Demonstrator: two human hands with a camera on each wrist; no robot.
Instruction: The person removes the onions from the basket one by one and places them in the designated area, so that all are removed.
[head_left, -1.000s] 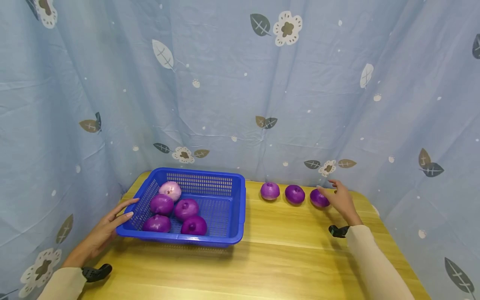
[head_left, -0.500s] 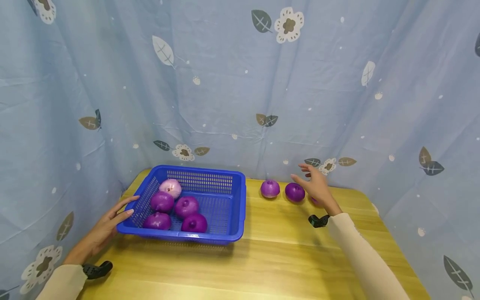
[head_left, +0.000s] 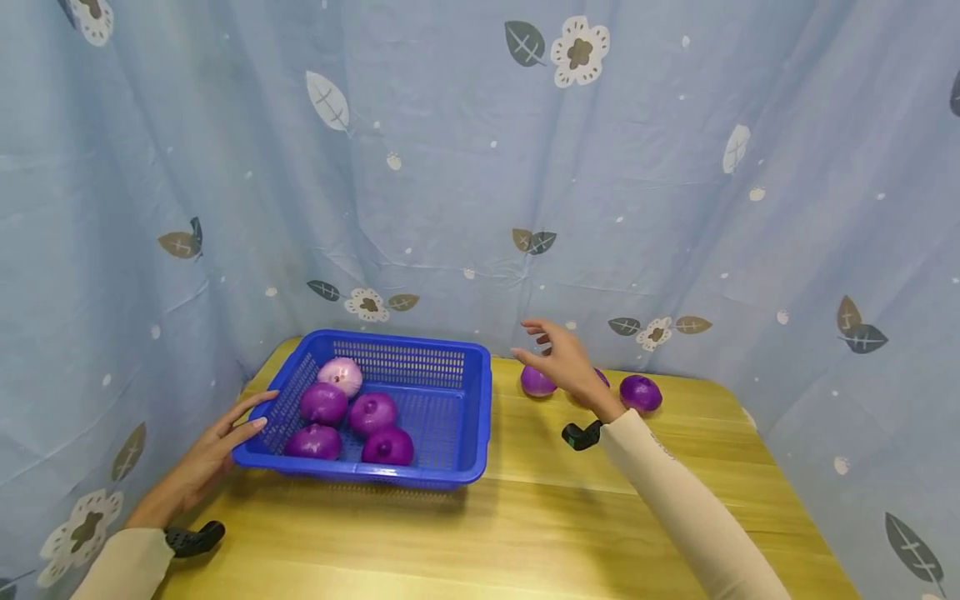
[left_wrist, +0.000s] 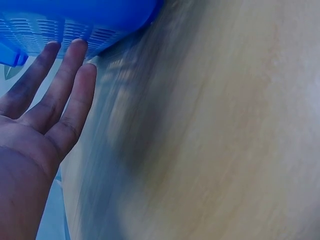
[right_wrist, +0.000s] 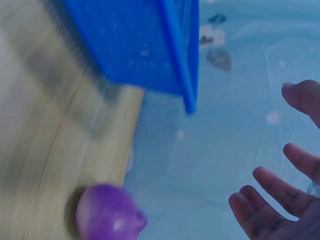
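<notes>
In the head view, my left hand (head_left: 206, 462) is at the left rim of a blue perforated plastic basket (head_left: 360, 473), fingers extended. The left wrist view has these fingertips (left_wrist: 75, 47) right at the basket's slotted side. Inside the basket lie several red onions (head_left: 324, 404), one of them paler pink (head_left: 341, 377). My right hand (head_left: 567, 367) hovers above the row of three onions at the table's back edge, fingers spread and holding nothing. It overlaps the left onion (head_left: 536, 382) and mostly hides the middle one, while the right onion (head_left: 641, 393) shows fully.
The yellow wood-grain table (head_left: 420, 542) carries the basket on its left half. A blue curtain (head_left: 450, 167) with flowers and leaves hangs close behind the table and along both sides. Each wrist wears a black camera mount (head_left: 581, 435).
My right hand has moved left along the row, from the right onion past the middle one to above the left one, carrying nothing. The left hand and basket have stayed in place.
</notes>
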